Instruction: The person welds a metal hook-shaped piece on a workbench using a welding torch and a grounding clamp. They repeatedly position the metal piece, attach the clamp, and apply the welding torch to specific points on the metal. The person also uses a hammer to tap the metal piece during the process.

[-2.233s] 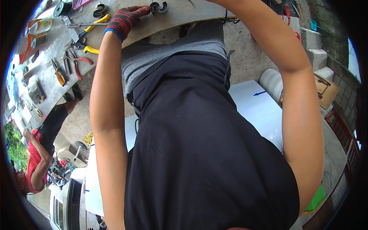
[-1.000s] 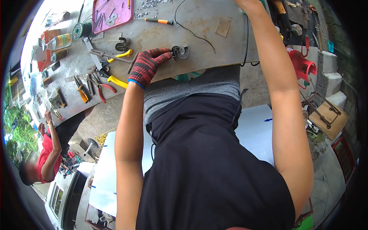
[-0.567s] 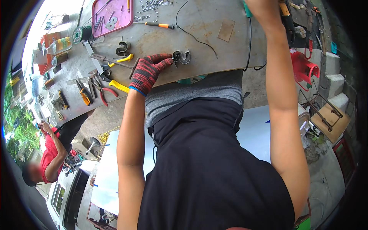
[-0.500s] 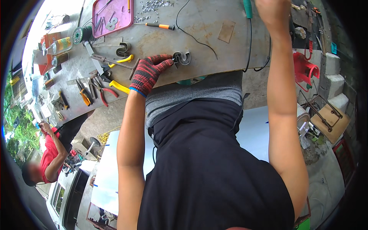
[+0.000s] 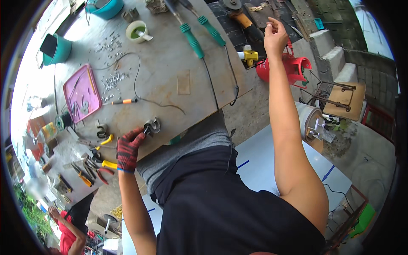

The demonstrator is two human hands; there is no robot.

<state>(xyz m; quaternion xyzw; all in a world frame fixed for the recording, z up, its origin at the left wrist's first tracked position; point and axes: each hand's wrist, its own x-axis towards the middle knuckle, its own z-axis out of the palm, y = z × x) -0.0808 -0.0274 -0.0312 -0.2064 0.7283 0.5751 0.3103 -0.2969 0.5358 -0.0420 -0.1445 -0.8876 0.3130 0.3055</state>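
My left hand (image 5: 129,148), in a red-and-black knit glove, grips a small S-shaped bent metal piece (image 5: 154,125) near the bench's front edge. Another dark bent piece (image 5: 102,131) lies to its left, beside yellow-handled cutters (image 5: 109,164) and pliers (image 5: 85,178). My bare right hand (image 5: 275,36) is stretched out past the bench's right end, fingers apart and slightly bent, with nothing visible in them, above a red gas cylinder (image 5: 289,68) and right of an angle grinder (image 5: 242,21). Two green-handled tools (image 5: 191,41) with cords rest on the bench.
The steel bench (image 5: 161,76) carries a pink tray (image 5: 93,85), teal containers (image 5: 63,53), scattered metal bits and a cup (image 5: 137,30). A folding chair (image 5: 344,97) stands right, a white board (image 5: 255,155) lies behind me, and a person in red (image 5: 68,236) stands lower left.
The view has swung rightward and farther over the bench, showing its back and right end. My right hand has reached out past that end. My left hand keeps hold of the bent piece.
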